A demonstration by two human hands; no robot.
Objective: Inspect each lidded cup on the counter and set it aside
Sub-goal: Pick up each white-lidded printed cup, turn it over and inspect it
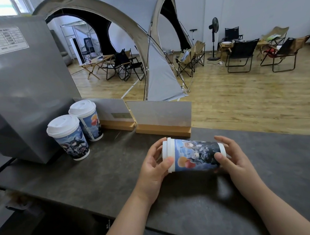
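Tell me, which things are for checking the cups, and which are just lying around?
For the job: sideways lidded cup, held by left hand and right hand; front upright cup; back upright cup; counter.
Just there: grey metal box; sign stands; tent; folding chairs; standing fan.

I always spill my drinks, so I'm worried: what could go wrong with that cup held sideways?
1. The held cup lies sideways between the left hand and the right hand; if drink is inside, which I cannot tell, it might leak at the lid.
2. The hands grip only its ends, so it could slip onto the counter and roll.
3. Set down carelessly, it might knock the nearer standing cup or the farther standing cup beside it.
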